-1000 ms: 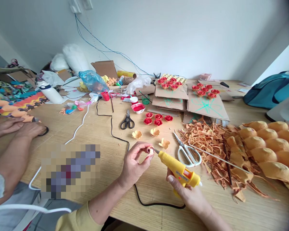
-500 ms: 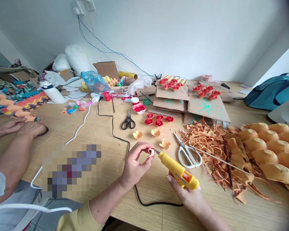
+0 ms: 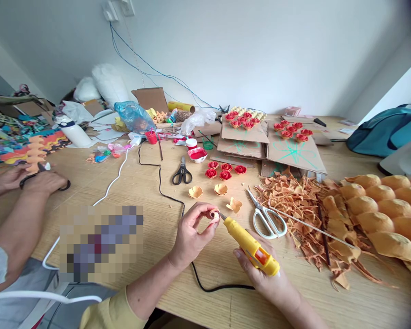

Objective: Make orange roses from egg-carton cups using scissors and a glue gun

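Observation:
Between the thumb and fingers of my left hand point(image 3: 195, 233) is a small rolled strip of egg carton point(image 3: 213, 215), curled into a bud shape. My right hand point(image 3: 265, 269) is wrapped round a yellow hot glue gun point(image 3: 250, 244), its metal nozzle touching or very close to the roll. Just beyond my left hand lie two cut carton cups point(image 3: 195, 192) and a flatter petal piece point(image 3: 234, 205). Several red painted carton roses point(image 3: 226, 175) sit farther back. White-handled scissors point(image 3: 269, 224) rest to the right of the glue gun.
Carton scraps point(image 3: 294, 205) and egg trays point(image 3: 383, 201) fill the right side. Black scissors point(image 3: 182, 173) and a dish of red paint point(image 3: 197, 154) lie mid-table. Cardboard sheets point(image 3: 294, 157) carry more roses. A black cord point(image 3: 222, 289) crosses the table. At left, another person's hands point(image 3: 43, 180) cut carton with scissors.
The rear of the glue gun has swung slightly left and down with my right hand; its tip stays at the roll. My left hand is still. The other person's scissors and carton have shifted.

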`<state>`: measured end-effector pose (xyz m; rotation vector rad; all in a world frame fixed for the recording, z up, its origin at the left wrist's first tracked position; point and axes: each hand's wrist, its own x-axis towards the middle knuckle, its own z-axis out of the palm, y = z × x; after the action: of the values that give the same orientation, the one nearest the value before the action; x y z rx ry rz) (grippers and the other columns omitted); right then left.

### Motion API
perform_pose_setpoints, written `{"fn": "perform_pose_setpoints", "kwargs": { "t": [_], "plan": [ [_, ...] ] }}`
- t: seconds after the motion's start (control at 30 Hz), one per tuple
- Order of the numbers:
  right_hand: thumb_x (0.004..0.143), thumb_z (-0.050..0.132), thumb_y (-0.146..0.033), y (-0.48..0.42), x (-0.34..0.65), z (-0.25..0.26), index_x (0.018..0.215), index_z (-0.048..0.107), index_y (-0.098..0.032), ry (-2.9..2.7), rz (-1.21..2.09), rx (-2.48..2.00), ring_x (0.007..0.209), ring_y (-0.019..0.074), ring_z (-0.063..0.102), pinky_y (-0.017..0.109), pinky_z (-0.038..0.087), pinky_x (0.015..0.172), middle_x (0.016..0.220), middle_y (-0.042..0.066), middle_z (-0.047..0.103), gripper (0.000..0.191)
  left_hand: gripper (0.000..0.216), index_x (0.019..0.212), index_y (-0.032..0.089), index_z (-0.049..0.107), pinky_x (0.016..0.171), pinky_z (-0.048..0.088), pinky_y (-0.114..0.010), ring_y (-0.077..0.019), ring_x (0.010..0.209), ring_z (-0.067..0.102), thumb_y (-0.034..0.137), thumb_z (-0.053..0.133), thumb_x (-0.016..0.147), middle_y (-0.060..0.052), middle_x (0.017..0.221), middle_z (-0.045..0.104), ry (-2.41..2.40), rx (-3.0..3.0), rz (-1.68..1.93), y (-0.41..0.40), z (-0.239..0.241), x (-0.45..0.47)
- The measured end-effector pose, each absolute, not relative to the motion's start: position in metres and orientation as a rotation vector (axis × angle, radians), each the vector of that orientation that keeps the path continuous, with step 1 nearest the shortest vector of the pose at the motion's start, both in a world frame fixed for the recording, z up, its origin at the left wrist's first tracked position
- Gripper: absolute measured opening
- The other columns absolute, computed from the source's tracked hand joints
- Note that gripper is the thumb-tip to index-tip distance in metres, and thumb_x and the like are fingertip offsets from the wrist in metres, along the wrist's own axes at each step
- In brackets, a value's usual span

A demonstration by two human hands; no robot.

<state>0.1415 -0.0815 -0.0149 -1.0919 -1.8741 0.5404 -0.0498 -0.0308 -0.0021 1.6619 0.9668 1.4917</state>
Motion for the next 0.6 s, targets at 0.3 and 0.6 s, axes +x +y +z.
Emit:
{"fn": "perform_pose_setpoints", "kwargs": {
  "t": [0.3,0.6],
  "plan": [
    [0.090,0.052,-0.014,-0.0787,0.1440,-0.0097,0.072,0.039,-0.024,-2.002,0.508,-1.012,0.064,0.0164,0.048,0.028,0.039,0.059,0.065,-0.002,0.044,0.024,0.016,0.100,0.018,0.066,0.082,0.058,-0.026,-0.0139,0.085,0.064,0.018,0.067,0.085,-0.004,0.092,0.064,1.010,1.607,1.471,-0.0318,-0.0015,-0.0481],
    [0.089,0.053,-0.013,-0.0777,0.1481,-0.0098,0.073,0.040,-0.023,-2.057,0.490,-1.057,0.065,0.0163,0.044,0.029,0.035,0.059,0.069,-0.002,0.042,0.023,0.019,0.097,0.018,0.066,0.086,0.057,-0.028,-0.0143,0.086,0.066,0.018,0.070,0.079,-0.003,0.090,0.066,0.991,1.408,1.413,-0.0303,0.0051,-0.0483]
  ]
}}
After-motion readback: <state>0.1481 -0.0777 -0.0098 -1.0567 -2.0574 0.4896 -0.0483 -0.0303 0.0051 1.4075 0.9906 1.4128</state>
